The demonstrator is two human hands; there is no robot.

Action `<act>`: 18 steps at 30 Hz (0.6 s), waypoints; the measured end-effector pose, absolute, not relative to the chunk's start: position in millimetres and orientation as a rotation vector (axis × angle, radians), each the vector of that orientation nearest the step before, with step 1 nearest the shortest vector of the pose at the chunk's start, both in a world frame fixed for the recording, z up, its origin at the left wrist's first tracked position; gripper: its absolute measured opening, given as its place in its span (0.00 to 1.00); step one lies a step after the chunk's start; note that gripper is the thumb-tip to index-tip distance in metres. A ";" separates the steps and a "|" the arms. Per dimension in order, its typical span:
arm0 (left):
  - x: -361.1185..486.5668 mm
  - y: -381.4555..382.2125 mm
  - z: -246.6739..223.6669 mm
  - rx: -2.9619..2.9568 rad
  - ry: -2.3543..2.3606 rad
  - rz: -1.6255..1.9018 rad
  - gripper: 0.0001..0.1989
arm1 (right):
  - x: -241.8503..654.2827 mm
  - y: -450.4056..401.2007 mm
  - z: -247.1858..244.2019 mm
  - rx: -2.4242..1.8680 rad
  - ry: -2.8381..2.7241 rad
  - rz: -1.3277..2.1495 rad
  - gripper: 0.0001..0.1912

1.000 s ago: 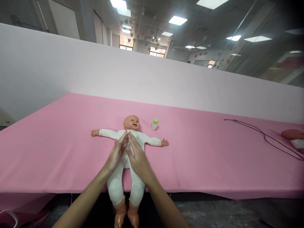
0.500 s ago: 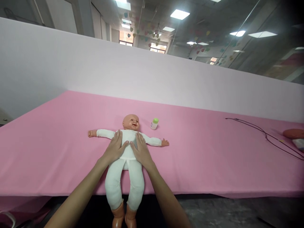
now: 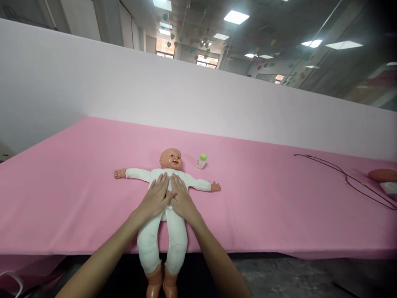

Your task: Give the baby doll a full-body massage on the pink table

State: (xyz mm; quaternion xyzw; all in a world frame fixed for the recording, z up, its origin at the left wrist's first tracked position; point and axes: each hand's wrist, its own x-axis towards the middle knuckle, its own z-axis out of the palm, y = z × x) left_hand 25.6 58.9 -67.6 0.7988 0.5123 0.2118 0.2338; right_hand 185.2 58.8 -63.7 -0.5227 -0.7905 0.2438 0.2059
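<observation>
A baby doll (image 3: 147, 242) in a white cloth body lies face up, arms spread, its feet hanging past the table's near edge. My left hand (image 3: 156, 196) lies flat on the left side of its chest and belly, fingers stretched toward the head. Flat on the other side rests my right hand (image 3: 182, 198), also with straight fingers. The two hands are side by side, thumbs meeting or crossing over the middle of the torso. Much of the doll's front is hidden under them. Beyond the doll's arm on the right stands a small white bottle (image 3: 201, 162) with a green cap.
Pink cloth covers the table (image 3: 263, 198). Thin dark cords (image 3: 344, 171) run across its right part, near an orange-brown object (image 3: 383, 175) at the edge of view. A white low wall (image 3: 186, 99) with glass above it borders the far side.
Both hands have slid inward over the doll's chest, from its two sides to the middle, so the thumbs now meet. The doll and the bottle have stayed in place.
</observation>
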 end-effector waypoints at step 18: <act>18.9 53.4 -63.3 2.145 1.355 0.542 0.42 | 186.5 51.5 -62.6 -1.439 -2.184 0.733 0.36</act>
